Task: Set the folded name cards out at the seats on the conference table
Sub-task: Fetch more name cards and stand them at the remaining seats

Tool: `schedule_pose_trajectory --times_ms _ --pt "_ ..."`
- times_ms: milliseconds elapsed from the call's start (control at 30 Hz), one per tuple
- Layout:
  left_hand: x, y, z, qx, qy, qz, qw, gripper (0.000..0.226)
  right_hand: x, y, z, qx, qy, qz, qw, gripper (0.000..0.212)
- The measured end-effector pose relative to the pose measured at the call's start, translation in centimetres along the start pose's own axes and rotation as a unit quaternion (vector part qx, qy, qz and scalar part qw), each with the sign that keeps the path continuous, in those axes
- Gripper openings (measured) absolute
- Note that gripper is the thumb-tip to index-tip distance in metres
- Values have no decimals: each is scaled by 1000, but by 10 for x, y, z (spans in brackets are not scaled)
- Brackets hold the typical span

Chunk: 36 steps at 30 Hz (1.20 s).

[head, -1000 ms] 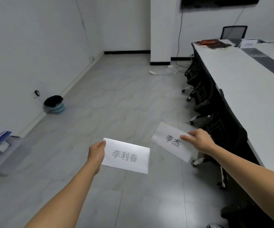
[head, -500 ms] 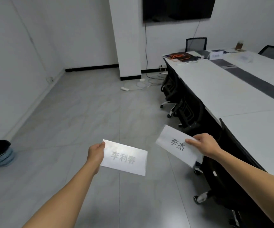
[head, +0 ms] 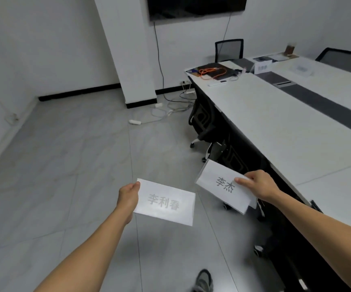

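Observation:
My left hand (head: 128, 197) pinches the left edge of a white folded name card (head: 166, 202) printed with three grey characters, held over the floor. My right hand (head: 256, 186) grips the right end of a second white name card (head: 218, 183) with two dark characters, just off the near edge of the long white conference table (head: 275, 127). Two more name cards stand far down the table, one (head: 262, 67) by the dark centre strip and another (head: 300, 68) to its right.
Black office chairs (head: 204, 123) are tucked under the table's near side; two others (head: 229, 49) stand at the far end. An orange cable (head: 212, 71) and papers lie at the table's far left corner. Cables and a power strip (head: 135, 122) lie on the floor by the pillar. My shoe (head: 204, 281) shows below.
The view has swung right and moved toward the table; the bin at the left wall has left the frame. Both hands hold their cards as before.

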<state>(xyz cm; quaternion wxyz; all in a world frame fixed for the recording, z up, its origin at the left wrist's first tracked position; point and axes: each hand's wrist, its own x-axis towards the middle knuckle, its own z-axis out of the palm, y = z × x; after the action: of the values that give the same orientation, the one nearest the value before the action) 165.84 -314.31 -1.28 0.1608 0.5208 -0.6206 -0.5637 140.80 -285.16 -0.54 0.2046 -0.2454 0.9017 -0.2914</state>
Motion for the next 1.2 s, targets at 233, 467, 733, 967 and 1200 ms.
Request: schedule_pose_trajectory --times_ms 233,467,733,967,1200 --pt "137 105 32 -7 19 17 1000 29 176 -54 -41 6 23 -22 999 40" --pt "278 179 79 -13 -17 29 999 25 318 -86 -57 32 54 -10 998 35" --pt "459 309 138 7 -87 63 994 27 475 -120 -81 92 122 38 988 39" --pt "549 407 253 18 -178 78 981 25 545 -91 -136 122 188 100 969 50" --pt "593 462 412 55 -263 114 957 24 613 -2 -190 154 235 179 943 45"
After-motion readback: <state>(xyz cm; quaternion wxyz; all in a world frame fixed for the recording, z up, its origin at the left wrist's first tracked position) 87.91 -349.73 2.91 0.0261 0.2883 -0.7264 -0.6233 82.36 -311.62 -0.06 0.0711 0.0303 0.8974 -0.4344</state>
